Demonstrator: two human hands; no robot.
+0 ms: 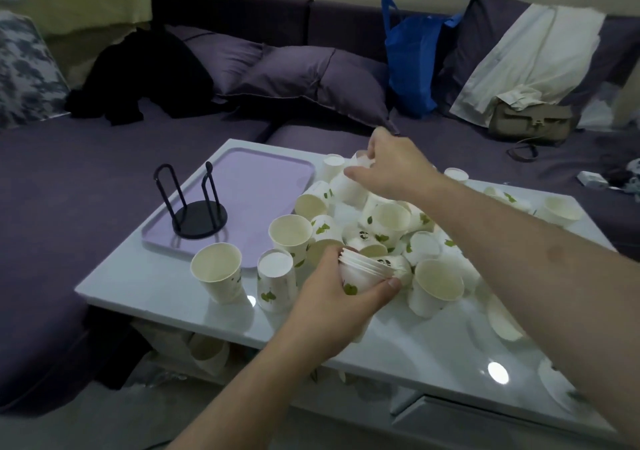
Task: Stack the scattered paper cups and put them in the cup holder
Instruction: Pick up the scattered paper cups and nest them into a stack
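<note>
Several white paper cups with green leaf prints lie scattered in a pile (388, 221) on the white glossy table (415, 342). My left hand (332, 297) grips a short stack of nested cups (367, 269) lying on its side at the pile's near edge. My right hand (391, 165) reaches to the far side of the pile, its fingers closed around a single cup (349, 186). The black wire cup holder (197, 204) stands empty on a lilac tray (263, 179) at the table's left. Two cups stand upright (218, 269) and one upside down (275, 278) near the tray.
A purple sofa wraps around the table, carrying cushions (311, 75), a blue bag (412, 58), a grey handbag (533, 120) and black clothing (145, 75). More cups (557, 210) sit at the table's far right. A drawer front (485, 425) shows below the table's near edge.
</note>
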